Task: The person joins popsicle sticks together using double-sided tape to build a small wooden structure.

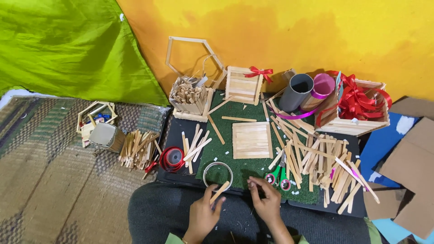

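The left hand (202,212) is pinching a wooden stick (219,191) beside the clear tape ring (218,174), while the right hand (266,199) is curling its fingertips together, hiding whatever they are gripping, near green scissors (278,176) half buried under loose sticks (316,162).

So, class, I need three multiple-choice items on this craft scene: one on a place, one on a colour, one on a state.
1. Where does the flat square panel of sticks lie?
A. on the green mat
B. on the woven rug
C. inside the grey tube

2. What colour is the bow on the small stick box?
A. blue
B. red
C. white

3. What is the left hand doing?
A. resting flat and empty
B. cutting with scissors
C. holding a wooden stick

Answers: 1 A, the panel sits on the green mat; 2 B, the bow is red; 3 C, its fingers pinch the stick.
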